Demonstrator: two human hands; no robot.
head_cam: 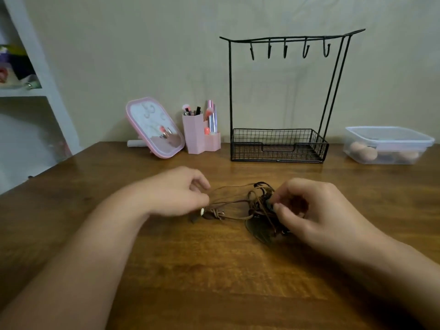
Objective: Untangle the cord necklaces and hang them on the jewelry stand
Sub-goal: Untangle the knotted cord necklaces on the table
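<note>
Tangled cord necklaces lie mid-tabletop, well short of the jewelry stand at the back edge. Left hand is pinched on loose brown strands; right hand is pinched on the knot w/ beads. Cords judged light, limp, snag-prone; best held at pendants/knot, strands drawn gently.

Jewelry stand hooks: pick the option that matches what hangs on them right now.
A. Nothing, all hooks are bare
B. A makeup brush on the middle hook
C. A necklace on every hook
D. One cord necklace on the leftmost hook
A: the hooks of the jewelry stand are all bare, while the tangled cord necklaces lie on the wooden table between the left hand and the right hand.
</note>
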